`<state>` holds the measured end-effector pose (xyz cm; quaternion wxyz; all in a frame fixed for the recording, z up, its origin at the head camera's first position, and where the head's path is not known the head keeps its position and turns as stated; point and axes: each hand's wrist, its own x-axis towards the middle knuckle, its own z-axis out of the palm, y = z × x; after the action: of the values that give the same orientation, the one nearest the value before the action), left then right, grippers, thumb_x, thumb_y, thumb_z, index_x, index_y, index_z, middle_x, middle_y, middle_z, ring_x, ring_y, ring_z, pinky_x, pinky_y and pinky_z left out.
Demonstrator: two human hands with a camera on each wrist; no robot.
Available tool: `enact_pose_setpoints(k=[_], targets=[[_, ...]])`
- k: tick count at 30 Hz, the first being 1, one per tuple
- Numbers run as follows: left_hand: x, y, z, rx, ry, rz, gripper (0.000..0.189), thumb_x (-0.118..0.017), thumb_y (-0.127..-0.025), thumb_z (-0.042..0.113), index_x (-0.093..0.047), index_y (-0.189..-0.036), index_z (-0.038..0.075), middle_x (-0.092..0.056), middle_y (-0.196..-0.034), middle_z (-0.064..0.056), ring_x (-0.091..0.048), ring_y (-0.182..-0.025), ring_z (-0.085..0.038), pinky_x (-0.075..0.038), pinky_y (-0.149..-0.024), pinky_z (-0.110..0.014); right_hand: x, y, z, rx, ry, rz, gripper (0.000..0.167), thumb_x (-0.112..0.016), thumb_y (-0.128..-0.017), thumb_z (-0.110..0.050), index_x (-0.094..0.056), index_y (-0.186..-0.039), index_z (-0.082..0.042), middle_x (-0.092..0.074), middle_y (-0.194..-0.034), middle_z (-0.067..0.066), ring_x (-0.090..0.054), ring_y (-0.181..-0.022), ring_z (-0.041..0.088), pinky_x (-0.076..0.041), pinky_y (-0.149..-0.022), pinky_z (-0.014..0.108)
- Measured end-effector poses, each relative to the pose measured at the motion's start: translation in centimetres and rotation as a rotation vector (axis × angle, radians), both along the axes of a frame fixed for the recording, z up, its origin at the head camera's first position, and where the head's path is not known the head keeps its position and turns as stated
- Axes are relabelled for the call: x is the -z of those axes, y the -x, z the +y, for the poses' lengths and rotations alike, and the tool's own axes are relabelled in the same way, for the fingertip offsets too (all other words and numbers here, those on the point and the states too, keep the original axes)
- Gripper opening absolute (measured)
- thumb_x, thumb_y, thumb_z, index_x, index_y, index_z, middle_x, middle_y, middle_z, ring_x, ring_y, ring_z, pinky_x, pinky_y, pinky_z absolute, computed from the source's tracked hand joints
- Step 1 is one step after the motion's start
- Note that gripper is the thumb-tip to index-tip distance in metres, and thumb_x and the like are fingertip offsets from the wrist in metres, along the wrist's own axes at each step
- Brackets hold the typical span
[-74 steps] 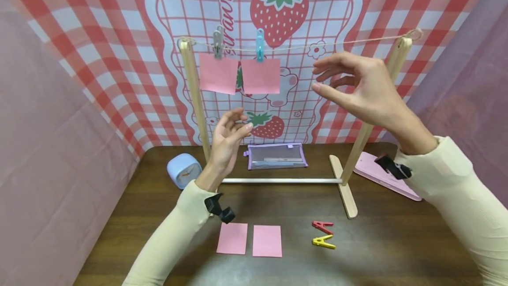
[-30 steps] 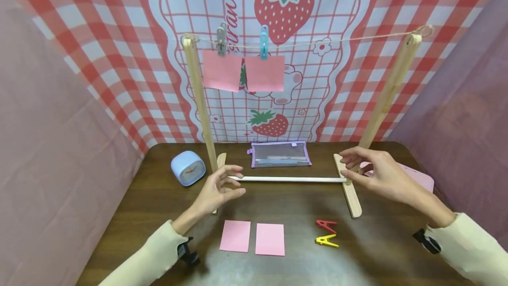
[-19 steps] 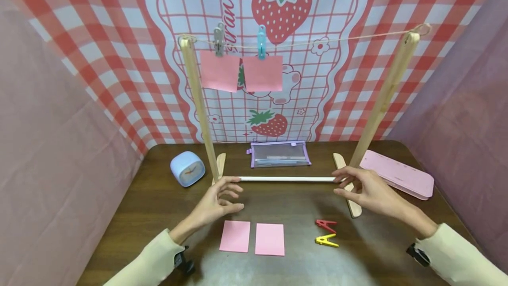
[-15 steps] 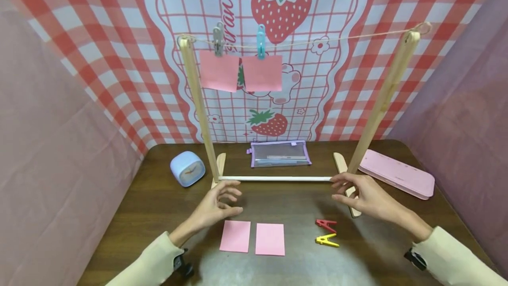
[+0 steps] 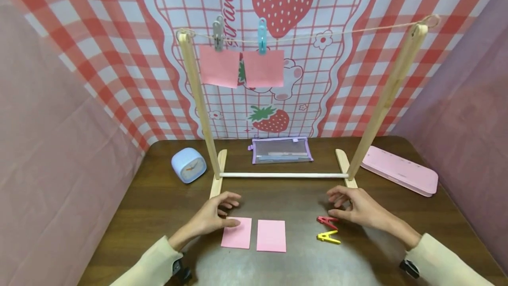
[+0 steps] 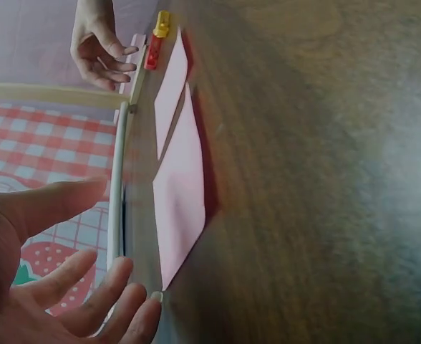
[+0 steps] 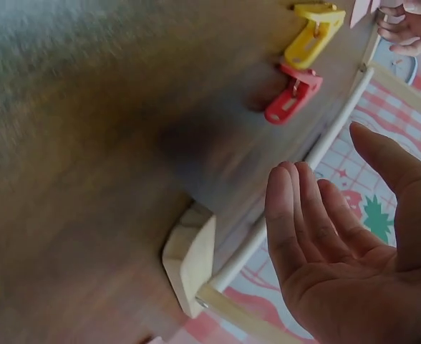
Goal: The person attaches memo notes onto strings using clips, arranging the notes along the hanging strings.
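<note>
Over the table my left hand [image 5: 210, 216] hovers with loosely bent fingers and nothing in them. Its thumb overlaps the left of two pink paper notes [image 5: 240, 239] in the head view; the left wrist view shows a gap between hand and paper. The other note [image 5: 271, 236] lies just to the right. My right hand [image 5: 360, 208], fingers relaxed and holding nothing, is just above and beside a red clothespin [image 5: 323, 220]. A yellow clothespin [image 5: 325, 236] lies in front of the red one. In the right wrist view both clothespins [image 7: 314, 36] are apart from the fingers.
A wooden frame [image 5: 382, 107] carries a string [image 5: 357, 30]. Grey [image 5: 218, 34] and light-blue [image 5: 262, 34] clothespins hold two pink notes [image 5: 219, 67] on it. A white rod [image 5: 282, 175] joins the feet. Behind are a blue clock [image 5: 188, 165], mesh pouch [image 5: 282, 150] and pink case [image 5: 398, 171].
Both hands have come down from near the hanging notes to low over the table, left beside the notes, right beside the clothespins. The clothespins and notes stay put.
</note>
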<state>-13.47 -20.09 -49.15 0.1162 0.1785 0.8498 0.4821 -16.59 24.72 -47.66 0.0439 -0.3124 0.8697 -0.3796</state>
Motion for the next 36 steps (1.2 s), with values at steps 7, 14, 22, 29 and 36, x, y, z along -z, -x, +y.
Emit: enact_pose_setpoints(k=[7,14,22,29,36], targets=[[0.4,-0.5,-0.2,0.036,0.049,0.060,0.060,-0.091,-0.077,0.013,-0.064,-0.128,-0.001,-0.069,-0.124,-0.022,-0.063,-0.109,-0.035,-0.060,-0.088,-0.037,0.9,-0.3,0.0,0.011,-0.023,-0.043,0.046,-0.087,-0.086,-0.020,-0.066,-0.121,0.001,-0.076,-0.105,0.012,-0.072,-0.086,0.014,-0.061,-0.066,0.026],[0.5,-0.9,-0.3,0.053,0.097,0.119,0.069,-0.096,-0.069,0.016,-0.065,-0.129,0.000,-0.069,-0.122,-0.020,-0.059,-0.105,-0.031,-0.058,-0.083,-0.030,1.4,-0.4,-0.1,0.016,-0.039,-0.055,0.044,-0.088,-0.085,-0.021,-0.068,-0.118,0.001,-0.074,-0.100,0.008,-0.068,-0.085,0.009,-0.061,-0.065,0.026],[1.1,-1.9,-0.3,0.032,0.133,0.135,0.075,-0.100,-0.063,0.017,-0.066,-0.128,0.003,-0.064,-0.119,-0.016,-0.054,-0.102,-0.027,-0.056,-0.082,-0.027,2.1,-0.5,-0.4,0.006,-0.053,0.008,0.038,-0.088,-0.084,-0.022,-0.071,-0.112,-0.003,-0.073,-0.095,0.003,-0.066,-0.084,0.007,-0.059,-0.065,0.024],[1.0,-2.3,0.1,0.018,0.213,0.145,0.074,-0.101,-0.059,0.021,-0.070,-0.125,0.010,-0.061,-0.121,-0.011,-0.052,-0.111,-0.027,-0.048,-0.088,-0.027,2.6,-0.5,-0.4,-0.016,-0.063,0.089,0.028,-0.088,-0.084,-0.022,-0.073,-0.103,-0.008,-0.073,-0.093,-0.001,-0.064,-0.081,0.005,-0.057,-0.064,0.022],[1.0,-2.2,0.3,0.005,0.270,0.164,0.070,-0.101,-0.059,0.022,-0.072,-0.122,0.013,-0.061,-0.119,-0.006,-0.050,-0.114,-0.024,-0.043,-0.094,-0.030,2.6,-0.6,-0.4,-0.013,-0.061,0.138,0.026,-0.089,-0.083,-0.023,-0.074,-0.100,-0.010,-0.072,-0.091,-0.002,-0.064,-0.079,0.004,-0.056,-0.064,0.022]])
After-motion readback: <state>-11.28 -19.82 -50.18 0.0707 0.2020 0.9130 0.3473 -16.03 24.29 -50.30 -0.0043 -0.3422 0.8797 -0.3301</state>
